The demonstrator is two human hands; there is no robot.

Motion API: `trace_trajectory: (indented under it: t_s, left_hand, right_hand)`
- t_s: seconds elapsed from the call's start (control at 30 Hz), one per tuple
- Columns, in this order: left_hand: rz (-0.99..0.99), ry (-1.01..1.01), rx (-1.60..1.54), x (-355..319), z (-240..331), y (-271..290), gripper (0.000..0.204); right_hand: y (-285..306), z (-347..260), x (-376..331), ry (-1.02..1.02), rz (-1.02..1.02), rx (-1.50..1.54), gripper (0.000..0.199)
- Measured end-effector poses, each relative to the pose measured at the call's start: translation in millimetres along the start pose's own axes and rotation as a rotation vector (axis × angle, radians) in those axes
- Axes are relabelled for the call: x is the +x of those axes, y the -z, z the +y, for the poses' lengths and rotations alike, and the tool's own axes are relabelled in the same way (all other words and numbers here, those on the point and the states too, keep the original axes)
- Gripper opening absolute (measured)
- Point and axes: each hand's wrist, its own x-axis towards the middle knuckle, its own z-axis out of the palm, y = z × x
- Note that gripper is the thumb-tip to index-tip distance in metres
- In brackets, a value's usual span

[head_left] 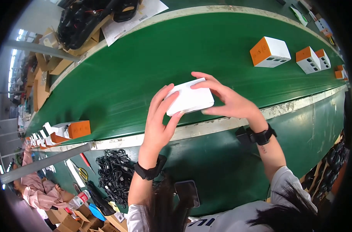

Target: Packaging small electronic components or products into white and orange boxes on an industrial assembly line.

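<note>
Between my hands is a small white box point(189, 99), held over the green conveyor belt point(152, 50) close to its near rail. My left hand point(159, 118) grips its left end, fingers on top and thumb at the lower edge. At the right end, my right hand point(232, 101) curls round the box, with fingertips on its upper face and the thumb by its lower corner. The underside of the box is hidden.
White-and-orange boxes point(270, 52) stand on the belt at right, opened ones point(79, 129) at left. On the bench lie tangled black cables point(114, 174), a phone point(186, 193) and scissors point(83, 174). A metal bar point(48, 162) crosses at left, near another person point(42, 189).
</note>
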Motion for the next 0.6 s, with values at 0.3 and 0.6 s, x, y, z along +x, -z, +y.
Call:
trace_trajectory:
  t_s: [0.3,0.6]
  left_hand:
    - [-0.021,-0.241,0.461,6,3,-21,0.039]
    - [0.125,-0.223,0.365,-8,3,-45,0.031]
  right_hand:
    - [1,20,-19,0.194,0.196,-0.16,0.026]
    - [5,19,-28,0.213,0.132,-0.241,0.035]
